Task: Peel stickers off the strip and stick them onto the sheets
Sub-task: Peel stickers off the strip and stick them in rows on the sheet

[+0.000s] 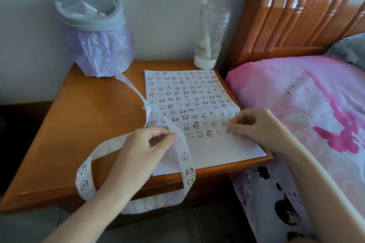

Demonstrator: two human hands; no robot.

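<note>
A: Where was the sheet (199, 104)?

B: Flat on the wooden table (83, 124), its near edge just over the table's front lip. Rows of small cartoon stickers covered most of it; the bottom band was bare white.

A: And the strip (185, 163)?

B: A long white backing strip, looping off the table's front edge and trailing back toward the bin (92, 31). Some stickers remained on the hanging loop; other spots were empty circles.

A: What were the hands doing?

B: The left hand (146, 144) was closed in a pinch on the strip, thumb against fingertips, over the sheet's lower left corner. The right hand (254, 124) had its fingers curled, tips pressing a single sticker (228, 131) against the sheet at the right end of the last row.

A: Any containers?

B: The grey bin at the back left, lid tipped up, lined with a lilac bag, with crumpled white paper inside. At the back right stood a clear bottle (212, 35) with a white base; a white tube stood in it, with a little cloudy liquid at the bottom. A bed with pink bedding (296, 104) lay just beside the table.
</note>
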